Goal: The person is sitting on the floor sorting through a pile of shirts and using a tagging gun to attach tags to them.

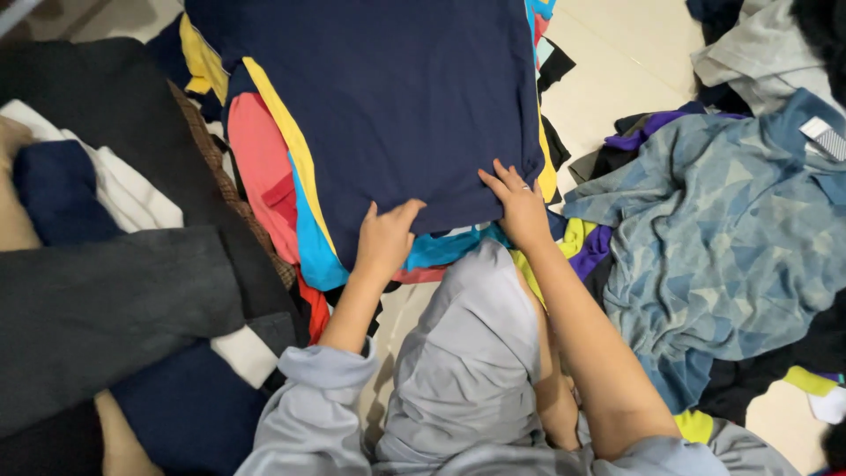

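Observation:
A folded navy blue garment (388, 97) lies on top of a stack of folded clothes in yellow, pink and light blue (291, 194). My left hand (385, 236) rests on the garment's near edge, fingers spread flat. My right hand (520, 207) presses on the same near edge further right, close to the corner, fingers apart. Both arms reach out of grey sleeves. Neither hand closes around anything.
A blue-grey patterned shirt (731, 238) lies crumpled at the right over purple and yellow clothes. Dark grey and black garments (106, 291) and a white one are piled at the left. Pale floor tiles (617, 70) show at the upper right, with more clothes (767, 44) beyond.

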